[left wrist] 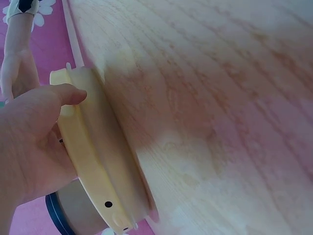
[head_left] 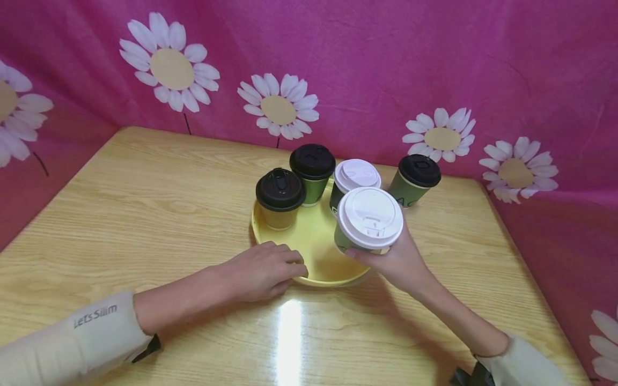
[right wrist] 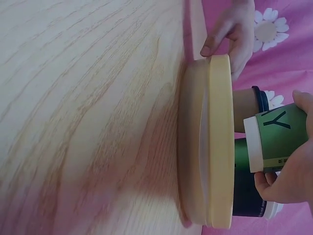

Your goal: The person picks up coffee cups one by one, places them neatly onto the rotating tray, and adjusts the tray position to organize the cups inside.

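Observation:
My right hand [head_left: 405, 262] grips a green paper coffee cup [right wrist: 281, 132] with a white lid [head_left: 370, 217], held upright over the right part of a round yellow tray [head_left: 314, 244]. Its base is clear of the tray floor in the right wrist view. At the tray's near left, my left hand [head_left: 265, 271] pinches the rim, thumb [left wrist: 73, 94] outside and fingers over the inner side. Standing in the tray are a brown cup [head_left: 280, 219] with a black lid, a green cup [head_left: 315, 190] with a black lid, and a dark cup [head_left: 336, 197] with a white lid.
Another green cup [head_left: 407, 190] with a black lid stands on the wooden table [head_left: 145, 214], behind and right of the tray. A pink cloth [head_left: 362, 64] with white daisies hangs along the table's back and sides.

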### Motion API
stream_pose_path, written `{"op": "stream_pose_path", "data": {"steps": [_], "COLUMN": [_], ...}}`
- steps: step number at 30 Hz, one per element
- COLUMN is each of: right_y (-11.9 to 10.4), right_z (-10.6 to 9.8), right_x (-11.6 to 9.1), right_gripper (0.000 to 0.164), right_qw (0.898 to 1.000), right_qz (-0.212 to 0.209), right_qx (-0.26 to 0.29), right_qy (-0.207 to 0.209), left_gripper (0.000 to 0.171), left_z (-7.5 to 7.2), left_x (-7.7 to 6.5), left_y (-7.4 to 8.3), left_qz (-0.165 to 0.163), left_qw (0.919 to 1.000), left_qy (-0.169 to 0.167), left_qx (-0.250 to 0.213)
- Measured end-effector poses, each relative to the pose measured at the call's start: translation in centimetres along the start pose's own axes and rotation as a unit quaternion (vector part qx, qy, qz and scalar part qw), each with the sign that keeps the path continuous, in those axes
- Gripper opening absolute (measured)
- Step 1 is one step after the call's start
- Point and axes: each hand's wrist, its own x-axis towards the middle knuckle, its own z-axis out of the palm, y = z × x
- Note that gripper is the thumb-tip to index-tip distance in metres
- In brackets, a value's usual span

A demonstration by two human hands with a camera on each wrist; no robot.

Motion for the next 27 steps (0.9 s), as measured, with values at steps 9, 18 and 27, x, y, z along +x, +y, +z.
{"op": "stream_pose_path", "data": {"steps": [9,18,27], "right_y": [0.28,0.87,0.78], "right_z": [0.45,0.69,1.01], "right_x": [0.43,0.39,0.34], "right_gripper": [0.101,0.103,0.1], "right_qw": [1.0,1.0,1.0], "right_qz": [-0.001,0.007,0.003], "right_qx": [0.016,0.023,0.015], "right_qy": [-0.021,-0.019,-0.022], "left_gripper": [0.019,0.022,0.023], "left_z": [-0.14,-0.2,-0.44], "left_x": [0.25,0.35,0.38], "left_y": [-0.11,0.05,0.12], "left_qz": [0.003,-0.006,-0.011], "left_qw": [1.0,0.9997,0.9993], "left_qy": [-0.007,-0.022,-0.026], "left_qx": [0.005,-0.004,-0.026]}}
